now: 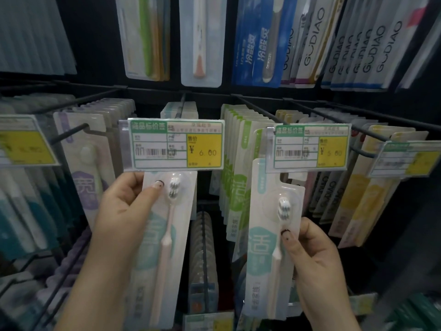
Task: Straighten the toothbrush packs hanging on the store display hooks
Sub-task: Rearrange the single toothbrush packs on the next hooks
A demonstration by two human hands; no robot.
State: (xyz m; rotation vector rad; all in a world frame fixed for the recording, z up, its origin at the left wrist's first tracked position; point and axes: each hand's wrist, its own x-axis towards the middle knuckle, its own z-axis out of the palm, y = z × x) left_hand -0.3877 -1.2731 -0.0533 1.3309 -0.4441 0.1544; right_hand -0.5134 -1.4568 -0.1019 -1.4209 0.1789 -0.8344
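Observation:
Two white-and-mint toothbrush packs with pale pink brushes are in my hands. My left hand (126,201) pinches the left pack (164,249) near its brush head; its top is hidden behind a price tag (175,144). That pack tilts, bottom toward the left. My right hand (312,256) grips the right pack (269,237) at its right edge, thumb on the blister. The right pack's top reaches up behind a second price tag (310,148). Whether either pack hangs on its hook cannot be seen.
Black wire hooks (260,108) stick out toward me, carrying rows of green (235,163), yellow (362,192) and purple (90,163) packs. More packs hang above (260,41). A lower row of packs (202,249) sits between my hands. Further price tags flank left and right.

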